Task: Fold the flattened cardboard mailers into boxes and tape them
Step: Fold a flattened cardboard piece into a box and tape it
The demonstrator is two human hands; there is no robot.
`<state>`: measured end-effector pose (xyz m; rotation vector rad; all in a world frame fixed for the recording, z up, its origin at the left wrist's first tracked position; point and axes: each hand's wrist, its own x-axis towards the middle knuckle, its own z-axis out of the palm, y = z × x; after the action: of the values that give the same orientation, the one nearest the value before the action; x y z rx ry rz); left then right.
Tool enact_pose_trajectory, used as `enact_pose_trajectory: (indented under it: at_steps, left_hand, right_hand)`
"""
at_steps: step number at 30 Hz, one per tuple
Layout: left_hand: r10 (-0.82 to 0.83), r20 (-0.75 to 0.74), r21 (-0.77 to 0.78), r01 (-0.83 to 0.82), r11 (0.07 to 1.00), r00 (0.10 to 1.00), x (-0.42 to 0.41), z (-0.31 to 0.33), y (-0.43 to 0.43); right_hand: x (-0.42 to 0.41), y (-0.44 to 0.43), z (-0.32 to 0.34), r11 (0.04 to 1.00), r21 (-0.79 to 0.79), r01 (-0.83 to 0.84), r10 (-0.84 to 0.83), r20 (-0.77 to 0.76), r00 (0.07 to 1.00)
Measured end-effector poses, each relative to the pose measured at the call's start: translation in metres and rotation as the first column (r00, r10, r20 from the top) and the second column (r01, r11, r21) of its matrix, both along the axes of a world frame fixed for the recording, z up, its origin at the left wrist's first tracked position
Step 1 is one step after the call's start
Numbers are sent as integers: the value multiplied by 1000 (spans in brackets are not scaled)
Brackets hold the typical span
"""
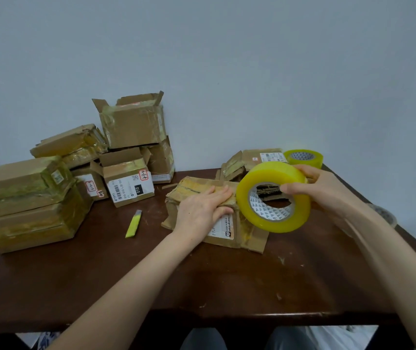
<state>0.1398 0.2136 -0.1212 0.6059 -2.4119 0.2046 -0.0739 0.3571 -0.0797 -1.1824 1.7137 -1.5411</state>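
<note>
Step in hand: taping. Folded mailer box (194, 185) sits on counter (227, 281). Left hand (202, 210) lies flat on box top, fingers straight, pressing flaps down. Right hand (323, 188) grips tape roll (265, 175), raised just right of box. Flattened mailers (250, 157) behind box; knife (133, 223) left of it. Next move likely calls for finding tape end, sticking it on box, pulling across seam; end not visible.

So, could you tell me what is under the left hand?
The left hand lies flat on a brown cardboard box; its white label is partly covered by the palm.
</note>
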Motion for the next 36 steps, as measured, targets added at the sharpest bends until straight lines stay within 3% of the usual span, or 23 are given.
enact_pose_trajectory:
  at_steps: [3,5,8,16,27,32,36]
  left_hand:
    - [-5,-53,20,6,1000,999,2,-1,1]
    - [18,63,107,-24,994,998,2,4,4]
    - [17,180,87,-34,996,983,-5,10,11]
    - [93,133,28,-98,995,987,-10,6,2]
    - [90,180,40,-98,994,980,-9,2,-3]
    - [83,191,41,-93,995,978,-9,1,-5]
    - [92,198,54,-104,993,976,-9,5,-2]
  right_hand:
    - [1,2,-4,1000,-11,3,-3,-20,1000]
    - [3,0,-5,1000,-22,13,-14,-27,1000]
    - [7,-7,-4,999,-44,7,-9,-29,1000]
    - [16,-16,-19,994,-97,47,-48,-5,999]
    - [-1,-12,-8,997,74,10,-3,-92,996]
    - [-10,3,-15,966,256,-22,75,-198,977]
    - [-3,-1,-11,966,251,-59,117,-221,968]
